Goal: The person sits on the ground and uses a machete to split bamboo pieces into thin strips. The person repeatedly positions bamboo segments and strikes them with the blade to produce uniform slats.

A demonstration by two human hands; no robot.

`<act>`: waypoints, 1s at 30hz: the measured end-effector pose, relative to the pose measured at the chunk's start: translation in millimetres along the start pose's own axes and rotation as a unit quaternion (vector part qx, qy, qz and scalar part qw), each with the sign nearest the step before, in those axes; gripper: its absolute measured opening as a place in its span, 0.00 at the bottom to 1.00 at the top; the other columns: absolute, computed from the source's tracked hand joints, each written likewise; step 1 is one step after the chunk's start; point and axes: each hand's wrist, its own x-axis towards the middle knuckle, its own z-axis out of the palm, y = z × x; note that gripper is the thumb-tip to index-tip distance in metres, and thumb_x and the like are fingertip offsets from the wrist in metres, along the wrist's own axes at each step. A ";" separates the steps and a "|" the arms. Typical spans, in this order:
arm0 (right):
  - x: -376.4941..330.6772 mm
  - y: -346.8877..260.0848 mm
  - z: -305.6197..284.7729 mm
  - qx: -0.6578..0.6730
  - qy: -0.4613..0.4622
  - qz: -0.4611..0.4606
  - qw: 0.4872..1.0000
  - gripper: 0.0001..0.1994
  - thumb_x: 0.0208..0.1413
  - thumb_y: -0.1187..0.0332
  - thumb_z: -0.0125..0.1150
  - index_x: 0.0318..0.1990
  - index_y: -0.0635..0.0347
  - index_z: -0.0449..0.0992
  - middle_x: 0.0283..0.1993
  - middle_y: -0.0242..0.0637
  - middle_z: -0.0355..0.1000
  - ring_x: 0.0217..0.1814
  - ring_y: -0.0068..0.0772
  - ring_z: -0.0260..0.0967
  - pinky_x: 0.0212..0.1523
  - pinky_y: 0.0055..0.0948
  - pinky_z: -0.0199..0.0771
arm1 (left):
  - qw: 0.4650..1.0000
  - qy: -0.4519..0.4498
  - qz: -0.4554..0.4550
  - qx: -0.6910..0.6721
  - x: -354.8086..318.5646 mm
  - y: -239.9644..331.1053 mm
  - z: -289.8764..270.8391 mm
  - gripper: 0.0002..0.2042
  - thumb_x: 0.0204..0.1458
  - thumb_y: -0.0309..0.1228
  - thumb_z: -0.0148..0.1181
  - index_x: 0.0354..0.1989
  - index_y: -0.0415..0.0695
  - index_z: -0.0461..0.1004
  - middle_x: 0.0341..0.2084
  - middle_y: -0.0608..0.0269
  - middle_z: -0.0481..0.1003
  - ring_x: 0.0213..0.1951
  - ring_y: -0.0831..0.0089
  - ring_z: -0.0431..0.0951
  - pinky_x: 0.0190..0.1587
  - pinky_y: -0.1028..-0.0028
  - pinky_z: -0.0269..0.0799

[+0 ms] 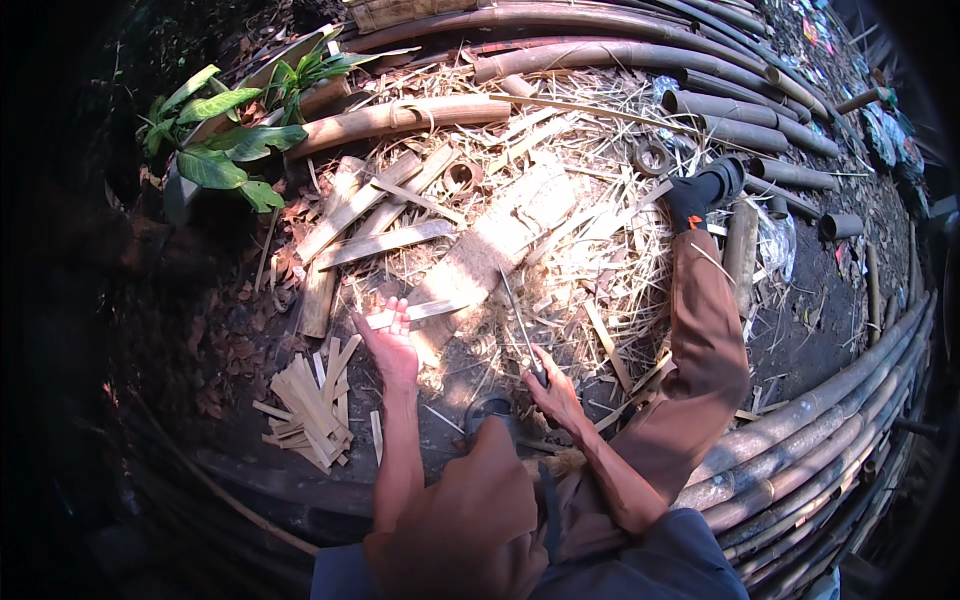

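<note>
My left hand (391,345) has its palm turned up, the fingers bent round one end of a short pale bamboo strip (425,311). The strip's other end points right over a worn wooden board (468,262) that slants away from me. In my right hand (553,388), the fingers are wrapped round the handle of a long thin-bladed knife (518,312). Its blade points up and away, just right of the strip and apart from it. Left of my left forearm lies a pile of split bamboo strips (312,408).
Shavings (610,255) litter the ground around the board. Split bamboo pieces (385,240) lie left of it, near a leafy green plant (225,140). Bamboo poles (600,55) run along the far side, with more long poles (800,440) at the right. My right leg (705,320) stretches forward.
</note>
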 end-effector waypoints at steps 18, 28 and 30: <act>-4.7 -53.9 -18.8 -0.020 0.012 0.030 0.999 0.24 0.62 0.61 0.54 0.64 0.55 0.63 0.22 0.33 0.66 0.24 0.22 0.63 0.28 0.27 0.66 | 0.899 -0.212 0.207 0.321 -12.6 -14.6 88.4 0.13 0.55 0.22 0.51 0.48 0.39 0.67 0.36 0.63 0.69 0.41 0.77 0.69 0.43 0.76 0.66; -0.9 -66.6 -7.4 0.055 -0.001 0.052 0.997 0.25 0.61 0.64 0.56 0.65 0.58 0.65 0.28 0.32 0.72 0.25 0.19 0.65 0.30 0.24 0.68 | 0.899 -0.252 0.137 0.332 -13.1 -12.3 97.6 0.11 0.62 0.22 0.48 0.53 0.36 0.66 0.44 0.57 0.77 0.47 0.74 0.75 0.50 0.77 0.70; -4.5 -72.4 -8.3 0.098 0.027 -0.030 0.994 0.28 0.59 0.66 0.56 0.68 0.54 0.61 0.26 0.35 0.72 0.26 0.21 0.71 0.30 0.26 0.71 | 0.864 -0.260 0.222 0.371 -23.2 3.4 102.0 0.14 0.62 0.22 0.47 0.56 0.36 0.65 0.44 0.56 0.77 0.47 0.74 0.75 0.50 0.77 0.70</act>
